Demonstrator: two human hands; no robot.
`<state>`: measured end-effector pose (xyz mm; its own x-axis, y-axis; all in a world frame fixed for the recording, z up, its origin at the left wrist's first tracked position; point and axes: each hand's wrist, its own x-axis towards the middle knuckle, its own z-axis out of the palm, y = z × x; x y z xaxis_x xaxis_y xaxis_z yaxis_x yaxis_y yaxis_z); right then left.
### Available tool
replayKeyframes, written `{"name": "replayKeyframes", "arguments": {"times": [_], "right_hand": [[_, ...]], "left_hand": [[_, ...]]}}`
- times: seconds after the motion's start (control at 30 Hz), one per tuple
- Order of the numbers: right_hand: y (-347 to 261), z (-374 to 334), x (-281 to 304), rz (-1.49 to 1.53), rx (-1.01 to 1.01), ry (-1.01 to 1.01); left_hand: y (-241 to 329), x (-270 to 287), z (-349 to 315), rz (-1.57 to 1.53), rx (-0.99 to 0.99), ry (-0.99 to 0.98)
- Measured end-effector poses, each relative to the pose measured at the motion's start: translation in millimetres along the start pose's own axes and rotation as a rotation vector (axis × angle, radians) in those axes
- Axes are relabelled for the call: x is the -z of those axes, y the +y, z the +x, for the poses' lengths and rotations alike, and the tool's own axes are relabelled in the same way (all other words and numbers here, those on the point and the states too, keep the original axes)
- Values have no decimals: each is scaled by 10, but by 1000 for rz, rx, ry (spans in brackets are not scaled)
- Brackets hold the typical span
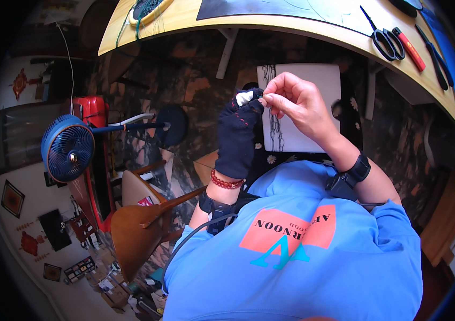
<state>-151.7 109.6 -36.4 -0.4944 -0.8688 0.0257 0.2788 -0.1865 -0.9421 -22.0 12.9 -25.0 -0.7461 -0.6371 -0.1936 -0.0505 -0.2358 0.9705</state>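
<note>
The left hand point(236, 136) and right hand point(297, 104) meet, fingertips touching, above a pad point(313, 80) on the lap, below the table point(291, 24) edge. On the table, scissors point(382, 37) lie at the right, a cutter point(409, 49) just right of them. A fan point(68, 148) stands well left; a chair point(136, 224) lies lower left

A matt dark cloth glove point(236, 136), glossy red beads point(226, 182), smooth pale wooden tabletop point(184, 16).
</note>
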Motion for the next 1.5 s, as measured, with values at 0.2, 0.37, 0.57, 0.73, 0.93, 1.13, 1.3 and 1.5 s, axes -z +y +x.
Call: {"name": "replayKeyframes", "arguments": {"times": [0.2, 0.37, 0.57, 0.73, 0.93, 1.13, 1.3, 1.5], "right_hand": [[-9, -20, -27, -375, 227, 70], [-29, -41, -10, -354, 193, 40], [-7, -62, -6, -390, 201, 28], [28, -75, -16, -521, 318, 68], [2, -77, -28, -575, 342, 74], [54, -81, -17, -420, 270, 75], [-35, -53, -17, -365, 142, 46], [-28, -50, 7, -296, 46, 30]], "left_hand": [[-36, 2, -29, 162, 11, -24], [-102, -31, -32, 15, -21, 5], [-129, -6, -36, 11, 7, -24], [-21, -42, -52, 204, -101, 11], [16, -54, 18, 118, -127, 93], [-3, -37, 74, 113, -168, 133], [19, -24, 66, 111, -198, 73], [14, -15, 67, 180, -210, 58]]}}
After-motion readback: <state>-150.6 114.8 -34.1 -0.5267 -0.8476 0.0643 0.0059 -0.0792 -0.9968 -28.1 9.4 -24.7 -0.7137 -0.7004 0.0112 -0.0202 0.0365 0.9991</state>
